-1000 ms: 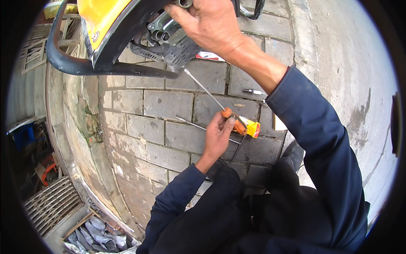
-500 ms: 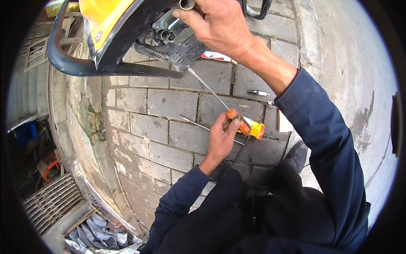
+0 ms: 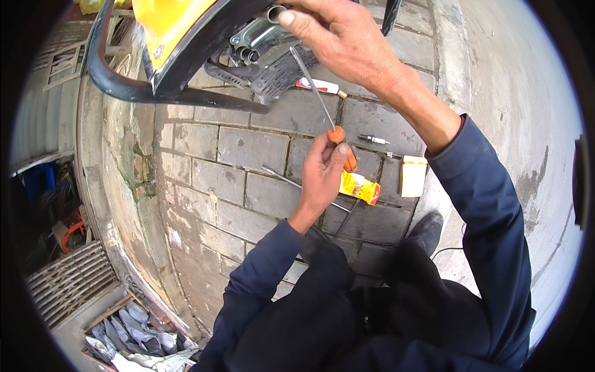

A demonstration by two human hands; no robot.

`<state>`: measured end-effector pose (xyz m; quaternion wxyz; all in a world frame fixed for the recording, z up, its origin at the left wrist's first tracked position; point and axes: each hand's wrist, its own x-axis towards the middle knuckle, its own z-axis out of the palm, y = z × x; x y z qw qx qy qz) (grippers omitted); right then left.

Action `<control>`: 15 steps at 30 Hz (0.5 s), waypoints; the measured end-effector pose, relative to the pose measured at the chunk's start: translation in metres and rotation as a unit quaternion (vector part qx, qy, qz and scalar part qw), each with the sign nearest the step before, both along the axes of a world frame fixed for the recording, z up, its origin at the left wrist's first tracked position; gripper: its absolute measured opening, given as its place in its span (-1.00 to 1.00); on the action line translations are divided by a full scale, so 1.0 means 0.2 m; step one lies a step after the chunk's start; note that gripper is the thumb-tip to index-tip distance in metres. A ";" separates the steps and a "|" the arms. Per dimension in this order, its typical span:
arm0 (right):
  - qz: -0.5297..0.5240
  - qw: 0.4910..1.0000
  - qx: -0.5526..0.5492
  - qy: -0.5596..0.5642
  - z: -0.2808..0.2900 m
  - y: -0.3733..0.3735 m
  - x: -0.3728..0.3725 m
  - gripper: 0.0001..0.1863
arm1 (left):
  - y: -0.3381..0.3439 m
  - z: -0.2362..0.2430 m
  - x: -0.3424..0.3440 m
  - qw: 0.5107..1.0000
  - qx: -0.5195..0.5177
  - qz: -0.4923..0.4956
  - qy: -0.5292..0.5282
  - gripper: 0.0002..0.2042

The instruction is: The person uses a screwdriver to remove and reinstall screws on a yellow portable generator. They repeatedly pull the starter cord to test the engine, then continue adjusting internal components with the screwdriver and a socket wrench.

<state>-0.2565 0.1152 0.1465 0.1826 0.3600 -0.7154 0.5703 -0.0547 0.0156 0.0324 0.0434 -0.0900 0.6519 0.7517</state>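
Observation:
My left hand [image 3: 323, 177] is closed around the orange handle of a screwdriver [image 3: 322, 104]. Its long metal shaft points up and away, with the tip close to the underside of a yellow-panelled machine [image 3: 175, 28] framed in black tubing. At the top edge, my right hand [image 3: 356, 46] reaches to the machine, thumb and fingers at the open end of a metal tube [image 3: 275, 13]; the fingertips are partly cut off by the picture's edge. Below that tube sit a silver metal part [image 3: 255, 36] and a dark slotted guard [image 3: 280, 79].
On the grey paving lie a spark plug [image 3: 374, 139], a yellow packet [image 3: 362, 188], a pale flat packet [image 3: 413, 177], a red-and-white box [image 3: 319, 85] and a T-shaped metal wrench [image 3: 291, 181]. A worn wall base [image 3: 133, 161] runs along the left. My boot [image 3: 427, 232] stands near the kerb.
My left hand has moved up slightly, and the screwdriver now stands steeper, its tip higher and in front of the guard. My right hand stays at the metal tube. The view has shifted a little.

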 end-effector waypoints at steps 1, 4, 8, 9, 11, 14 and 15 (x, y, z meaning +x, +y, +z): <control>0.005 0.998 0.009 -0.054 0.00 0.02 0.01 -0.74 | 0.00 0.00 -0.02 1.000 0.003 0.006 0.001 -0.70; 0.020 0.991 0.020 -0.128 0.01 0.01 0.00 -0.76 | 0.00 -0.01 -0.06 0.999 -0.026 0.018 0.007 -0.69; 0.057 0.978 -0.031 -0.200 0.01 -0.01 0.00 -0.79 | 0.01 -0.02 -0.14 0.999 -0.010 0.027 0.043 -0.69; 0.062 0.971 -0.042 -0.227 0.01 -0.01 0.01 -0.80 | 0.01 -0.01 -0.16 0.999 -0.018 0.030 0.042 -0.69; 0.048 0.978 -0.047 -0.197 0.01 -0.02 0.01 -0.81 | 0.02 0.00 -0.19 0.997 -0.018 0.045 0.061 -0.75; 0.048 0.972 -0.025 -0.230 0.02 -0.03 0.01 -0.82 | 0.03 0.01 -0.21 0.997 0.002 0.049 0.066 -0.78; 0.048 0.972 -0.030 -0.229 0.02 -0.03 0.02 -0.82 | 0.03 0.01 -0.22 0.996 0.010 0.048 0.071 -0.78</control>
